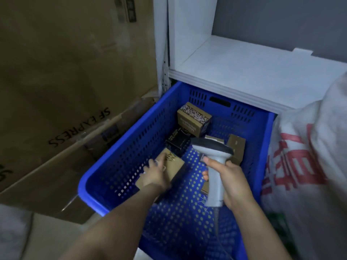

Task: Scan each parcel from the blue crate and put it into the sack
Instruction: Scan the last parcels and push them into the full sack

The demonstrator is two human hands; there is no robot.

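A blue perforated crate (120,162) stands on the floor and holds several small parcels. My left hand (155,174) reaches into it and grips a tan cardboard parcel (173,165) near the crate's left wall. My right hand (228,180) holds a grey handheld scanner (214,166) by its handle above the crate, its dark head pointing away from me. Further back lie a patterned brown box (193,118), a black box (178,142) and another brown box (235,147). The white sack (308,166) with red print bulges at the right, beside the crate.
Large brown shipping cartons (71,91) are stacked at the left, close to the crate. A white shelf (244,72) juts out above the crate's far end. The scanner's cable (218,228) hangs down over the crate's near part.
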